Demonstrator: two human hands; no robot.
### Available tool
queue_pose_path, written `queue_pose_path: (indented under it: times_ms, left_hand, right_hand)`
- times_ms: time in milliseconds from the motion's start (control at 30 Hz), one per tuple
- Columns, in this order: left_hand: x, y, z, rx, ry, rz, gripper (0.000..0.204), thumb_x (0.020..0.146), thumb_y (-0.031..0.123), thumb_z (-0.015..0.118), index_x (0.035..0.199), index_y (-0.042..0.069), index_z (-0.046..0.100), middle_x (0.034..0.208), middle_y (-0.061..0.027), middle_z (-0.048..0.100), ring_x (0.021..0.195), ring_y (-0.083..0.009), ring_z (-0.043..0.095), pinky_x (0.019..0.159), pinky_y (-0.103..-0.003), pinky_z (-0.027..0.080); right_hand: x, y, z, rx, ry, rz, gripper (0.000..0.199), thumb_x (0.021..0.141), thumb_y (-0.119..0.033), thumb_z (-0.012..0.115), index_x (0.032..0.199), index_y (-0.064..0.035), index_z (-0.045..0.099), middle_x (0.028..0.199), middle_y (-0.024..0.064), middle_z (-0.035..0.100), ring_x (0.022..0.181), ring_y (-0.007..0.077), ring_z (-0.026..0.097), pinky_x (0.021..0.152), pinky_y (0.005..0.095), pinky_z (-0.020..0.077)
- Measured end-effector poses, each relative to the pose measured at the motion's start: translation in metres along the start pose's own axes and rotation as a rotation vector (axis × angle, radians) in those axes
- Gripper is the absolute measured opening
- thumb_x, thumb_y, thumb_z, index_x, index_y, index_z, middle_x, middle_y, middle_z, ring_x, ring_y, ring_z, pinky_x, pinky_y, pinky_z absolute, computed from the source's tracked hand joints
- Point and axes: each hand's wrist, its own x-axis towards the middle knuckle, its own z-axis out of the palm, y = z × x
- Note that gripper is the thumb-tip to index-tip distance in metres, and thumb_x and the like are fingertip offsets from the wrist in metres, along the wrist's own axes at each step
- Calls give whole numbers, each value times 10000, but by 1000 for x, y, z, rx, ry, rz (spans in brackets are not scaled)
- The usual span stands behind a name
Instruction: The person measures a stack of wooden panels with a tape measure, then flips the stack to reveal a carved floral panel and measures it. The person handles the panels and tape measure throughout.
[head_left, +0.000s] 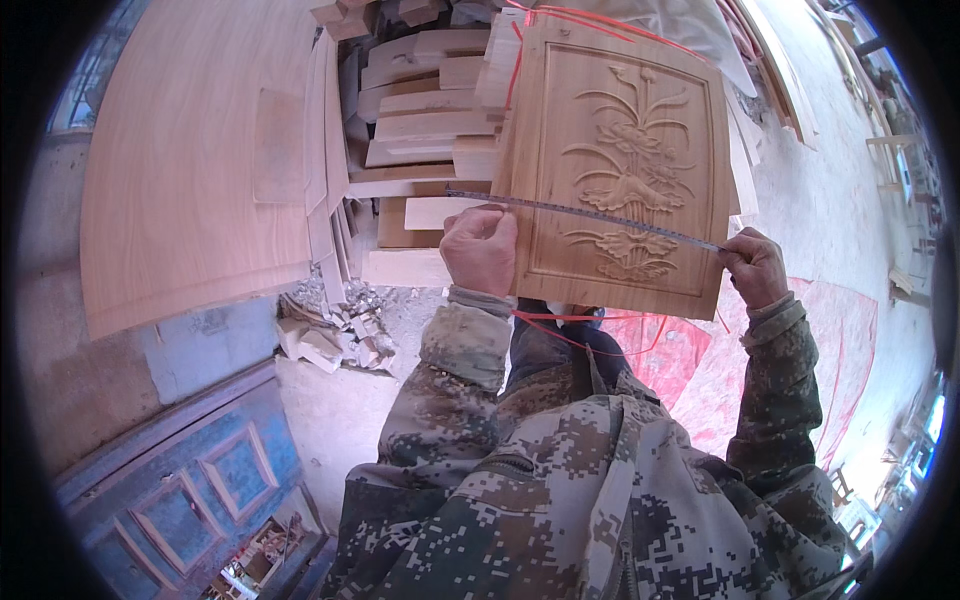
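Observation:
A carved wooden panel (560, 255) with a raised border and a relief of flowers and long leaves lies in front of me. Across its face runs a narrow tape measure (600, 214), slanting slightly down to the right, its hooked end jutting past the panel's left edge. My left hand (480, 245) is closed on the tape by the panel's left edge. At the right edge, my right hand (755, 268) pinches the other end of the tape. Whether a tape case sits inside that hand cannot be seen. Red strapping (610, 22) loops around the panel's far end.
Stacked wood offcuts (425, 125) lie left of the panel. A large plywood sheet (200, 170) stands farther left, with scrap pieces (340, 330) on the floor below it. A blue panelled door (200, 500) is at lower left. Red sheeting (690, 370) covers floor at right.

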Motion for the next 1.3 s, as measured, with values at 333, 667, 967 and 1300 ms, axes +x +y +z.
queue_pose_path:
  times_ms: [333, 667, 967, 1300]
  left_hand:
    - [-5, 3, 7, 34, 61, 60, 63, 852, 61, 820, 818, 32, 776, 882, -51, 753, 876, -152, 633, 797, -311, 524]
    - [-5, 1, 8, 9, 69, 30, 51, 859, 53, 812, 829, 34, 776, 879, -45, 747, 876, -141, 626, 805, -298, 520]
    - [-7, 2, 10, -22, 96, 43, 47, 869, 51, 804, 837, 32, 775, 874, -43, 735, 851, -129, 623, 791, -286, 521]
    - [-7, 1, 12, -57, 84, 13, 61, 880, 57, 805, 847, 27, 763, 874, -42, 721, 843, -117, 618, 784, -279, 518]
  right_hand:
    - [3, -4, 1, -82, 1, 4, 151, 862, -138, 681, 800, -26, 761, 789, 122, 673, 770, 307, 674, 722, 402, 518]
    - [3, -3, 1, -82, 10, -2, 152, 849, -149, 682, 799, -43, 780, 791, 113, 681, 791, 296, 671, 739, 397, 517]
    - [8, 1, 1, -77, 25, -10, 135, 842, -133, 694, 818, -23, 769, 800, 123, 684, 776, 300, 674, 732, 397, 522]
    - [8, 1, -1, -89, 19, -38, 142, 852, -135, 696, 847, -17, 775, 806, 122, 684, 789, 300, 678, 742, 393, 525]
